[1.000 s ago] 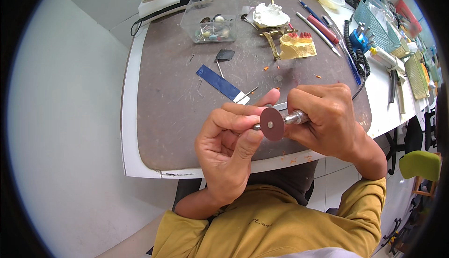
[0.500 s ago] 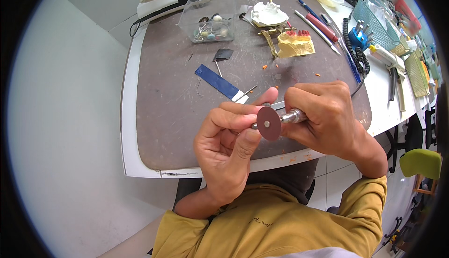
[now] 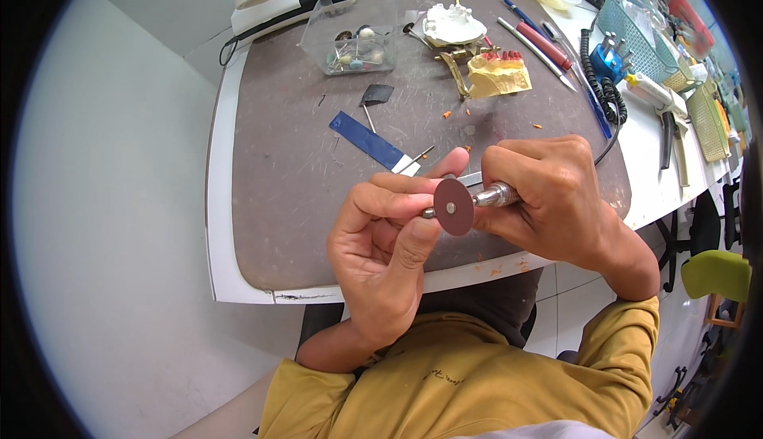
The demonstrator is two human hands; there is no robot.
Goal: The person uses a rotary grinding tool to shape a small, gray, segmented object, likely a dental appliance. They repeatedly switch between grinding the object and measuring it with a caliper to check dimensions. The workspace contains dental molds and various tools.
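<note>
My right hand (image 3: 548, 192) is closed around a silver rotary handpiece (image 3: 498, 194), which points left. At its tip sits a thin reddish-brown cutting disc (image 3: 455, 215), its flat face turned partly toward me. My left hand (image 3: 377, 240) pinches a small shiny metal piece (image 3: 429, 212) between thumb and fingers, right beside the disc. Most of that piece is hidden by the fingertips and the disc, so its kind and any contact with the disc cannot be made out. Behind the disc, a flat metal bar (image 3: 470, 179) shows between the hands.
Ahead on the brown mat (image 3: 278, 184) lie a blue strip (image 3: 366, 138), a dark abrasive piece (image 3: 377, 95) and a clear box of burs (image 3: 358, 61). Farther back are a white dental cast (image 3: 453, 24) and a yellow cast (image 3: 499, 77). Pens, a coiled cable (image 3: 612, 101) and baskets stand right.
</note>
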